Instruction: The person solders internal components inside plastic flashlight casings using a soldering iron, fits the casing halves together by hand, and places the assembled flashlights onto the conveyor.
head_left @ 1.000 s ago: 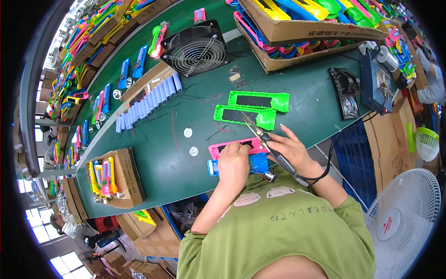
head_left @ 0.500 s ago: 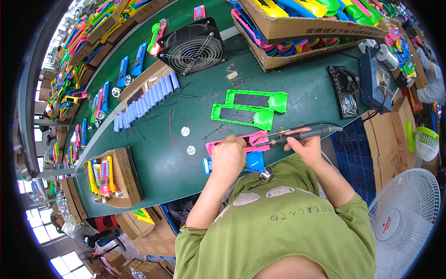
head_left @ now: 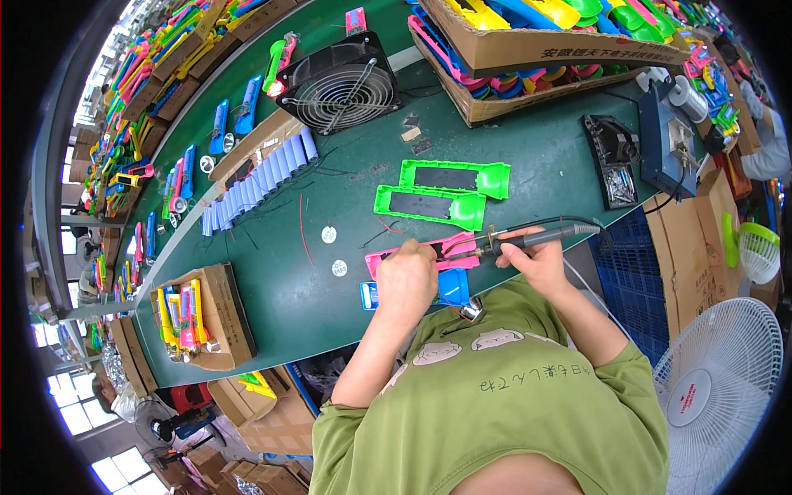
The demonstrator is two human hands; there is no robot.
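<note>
My right hand (head_left: 535, 262) grips a grey-handled soldering iron (head_left: 538, 238), its tip laid over a pink plastic shell (head_left: 455, 246) on the green table (head_left: 313, 297). My left hand (head_left: 406, 280) is closed over the left part of that pink shell, pinching something small I cannot make out. A blue part (head_left: 453, 286) lies just under the pink shell, next to a small shiny metal piece (head_left: 472, 310). Two green shells (head_left: 429, 205) lie just beyond the pink one.
A black fan (head_left: 340, 86) stands at the far side, a row of pale blue cells (head_left: 256, 181) to its left. Cardboard boxes of coloured parts (head_left: 528, 33) sit at the back, another box (head_left: 198, 318) at the near left. A soldering station (head_left: 670, 140) and white floor fan (head_left: 718, 396) are right.
My right hand has turned the soldering iron from pointing up and away to lying nearly level, tip leftward over the pink shell. My left hand has stayed on the shell.
</note>
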